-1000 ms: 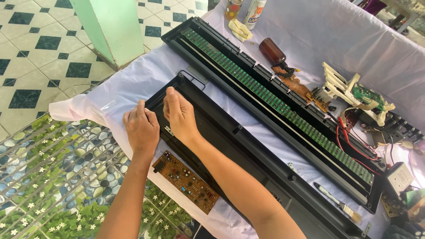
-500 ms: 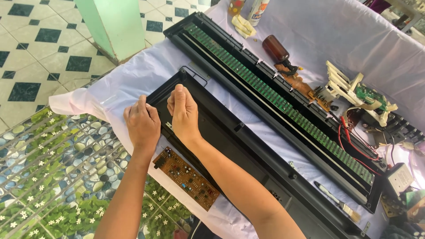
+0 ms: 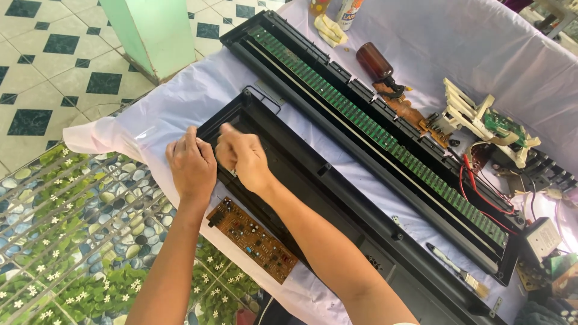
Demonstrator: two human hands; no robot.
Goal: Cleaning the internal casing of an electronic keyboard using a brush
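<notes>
We have both hands on the near end of the long black plastic keyboard casing (image 3: 337, 198), which lies diagonally across the white cloth-covered table (image 3: 457, 42), its end close to the table's left edge. Our left hand (image 3: 191, 164) rests flat, fingers spread loosely, on the casing's end rim where it meets the cloth. Our right hand (image 3: 241, 157) is curled into a loose fist just beside it, seemingly pinching something small against the casing's inner wall; we cannot tell what, since the fingers cover it.

The brown rectangular circuit board (image 3: 251, 239) lies loose at the table's near edge, just under our right forearm. We judge that a sweep of that arm could push it off onto the pebble-patterned floor. The cloth is also bunched under our left hand, and dragging it could shift the casing.

Farther back, parallel to the casing, sits the second long black chassis with its green strip of contacts (image 3: 385, 135). Beyond it lie a brown glass bottle (image 3: 374, 62) and a small cream-coloured plastic frame with a green board (image 3: 487, 120), and red wires (image 3: 481, 189) trail toward the right edge. A small paintbrush (image 3: 457, 271) lies between the two long parts. The casing's far end and the clutter at the right edge are cut off.
</notes>
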